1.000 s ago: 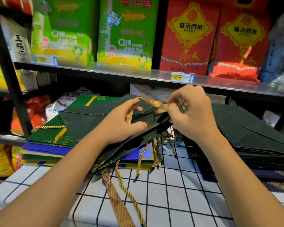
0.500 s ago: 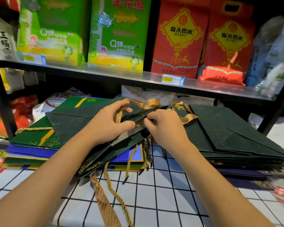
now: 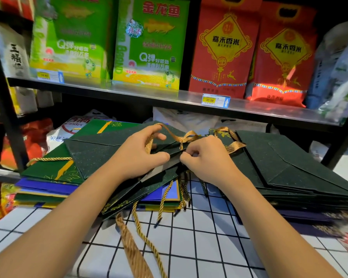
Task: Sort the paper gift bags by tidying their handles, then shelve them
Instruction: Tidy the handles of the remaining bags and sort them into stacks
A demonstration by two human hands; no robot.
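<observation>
A flat dark green paper gift bag [image 3: 92,151] lies on top of the left pile of green and blue bags [image 3: 46,185]. My left hand [image 3: 137,155] grips its open top edge, thumb on the paper, with a gold ribbon handle [image 3: 181,137] running under the fingers. My right hand [image 3: 207,159] is curled at the same edge and pinches the ribbon where it meets the bag. A second pile of dark green bags [image 3: 289,171] lies flat to the right, with another gold ribbon handle [image 3: 232,144] on it.
Gold cord handles [image 3: 141,231] and a ribbon hang from the left pile over the white grid-patterned surface [image 3: 199,247]. A metal shelf [image 3: 169,99] above carries green and red rice packs and a price tag [image 3: 215,100]. A black upright [image 3: 2,101] stands at the left.
My right hand came down from the raised ribbon to the bag's top edge beside my left hand. The ribbon now lies flatter on the bag. The camera moved closer.
</observation>
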